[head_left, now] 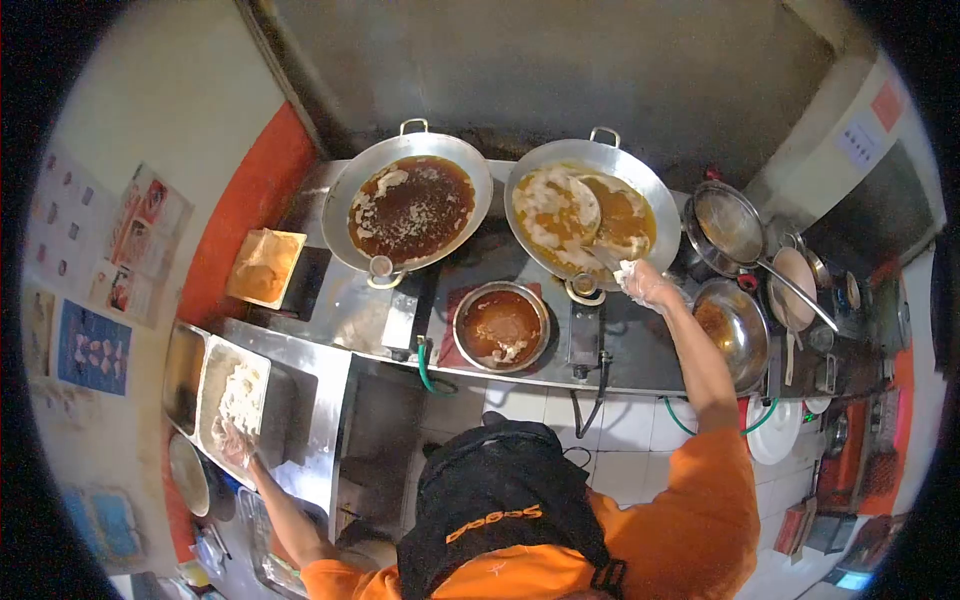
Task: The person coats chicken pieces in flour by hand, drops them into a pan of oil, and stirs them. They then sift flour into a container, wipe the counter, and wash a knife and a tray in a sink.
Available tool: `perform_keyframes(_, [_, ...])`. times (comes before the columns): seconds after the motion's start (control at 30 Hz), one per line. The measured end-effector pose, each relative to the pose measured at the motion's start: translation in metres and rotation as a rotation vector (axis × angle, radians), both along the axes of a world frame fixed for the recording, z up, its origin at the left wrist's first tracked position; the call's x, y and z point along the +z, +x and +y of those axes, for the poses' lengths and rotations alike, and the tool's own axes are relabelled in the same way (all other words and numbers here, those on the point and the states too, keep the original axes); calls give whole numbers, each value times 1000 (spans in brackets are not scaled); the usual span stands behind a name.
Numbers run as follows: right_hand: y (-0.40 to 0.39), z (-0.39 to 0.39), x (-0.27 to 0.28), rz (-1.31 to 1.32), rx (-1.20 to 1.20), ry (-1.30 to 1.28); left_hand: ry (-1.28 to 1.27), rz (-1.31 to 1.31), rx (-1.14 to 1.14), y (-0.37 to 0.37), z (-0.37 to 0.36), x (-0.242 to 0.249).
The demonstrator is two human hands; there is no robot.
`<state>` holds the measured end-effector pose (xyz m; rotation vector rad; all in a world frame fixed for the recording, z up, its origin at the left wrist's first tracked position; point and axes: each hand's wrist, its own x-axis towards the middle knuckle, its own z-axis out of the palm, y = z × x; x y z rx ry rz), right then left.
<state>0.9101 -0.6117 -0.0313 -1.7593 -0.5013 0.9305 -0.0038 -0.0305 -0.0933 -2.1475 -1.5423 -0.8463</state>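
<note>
My right hand (648, 284), with white flour-like coating on its fingers, is closed on the handle of a skimmer (598, 212) at the near edge of the right wok (662, 225). The skimmer's round head lies partly under foaming yellow oil, so its shape is only partly visible. Far to the left, my left hand (234, 442) reaches into the near end of a metal tray (258, 362). Its fingers look stretched out, whitened and somewhat blurred. White floury pieces (242, 396) lie in the tray just beyond them.
A left wok (335, 215) contains dark oil with floating bits. Between the woks, nearer me, sits a bowl (545, 335) of brown liquid. A square tub (265, 268) stands at left. Right of my arm are a steel bowl (752, 350) and a long-handled strainer (728, 222).
</note>
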Motion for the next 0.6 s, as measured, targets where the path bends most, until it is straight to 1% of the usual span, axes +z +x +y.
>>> perform_keyframes(0.03, [3,0,-3,361,-98,148,-117,-258,-27,2,2,2])
perform_keyframes(0.07, [-6,2,9,159,-55,67,-45,-137,-45,2,0,6])
perform_keyframes(0.1, [-30,8,42,-43,-12,-10,37,-18,-57,3,-2,10])
perform_keyframes(0.13, [-44,14,61,-247,32,-84,20,-26,-10,7,-9,14])
perform_keyframes(0.2, [-35,12,46,-162,-45,-9,-16,-43,80,23,-22,20])
perform_keyframes(0.23, [-35,10,45,-159,-54,-22,-64,-115,211,27,-20,22])
perform_keyframes(0.27, [-37,10,46,-157,-64,-35,-134,124,278,38,-29,34])
perform_keyframes(0.33, [-55,14,81,-238,-30,-149,-272,602,404,67,-64,74])
perform_keyframes(0.37, [-44,11,72,-121,-5,-134,-6,550,259,54,-58,64])
perform_keyframes(0.43, [-16,1,52,115,40,-107,-256,-114,202,23,-18,21])
perform_keyframes(0.47, [-20,1,55,75,16,-102,-372,-450,165,11,1,3])
perform_keyframes(0.5, [-26,0,59,34,-10,-98,-339,-251,193,7,3,0])
perform_keyframes(0.53, [-31,-1,63,-6,-34,-93,-289,-57,224,13,-2,8])
perform_keyframes(0.6, [-28,-4,66,-51,31,-119,-241,40,205,33,-23,29])
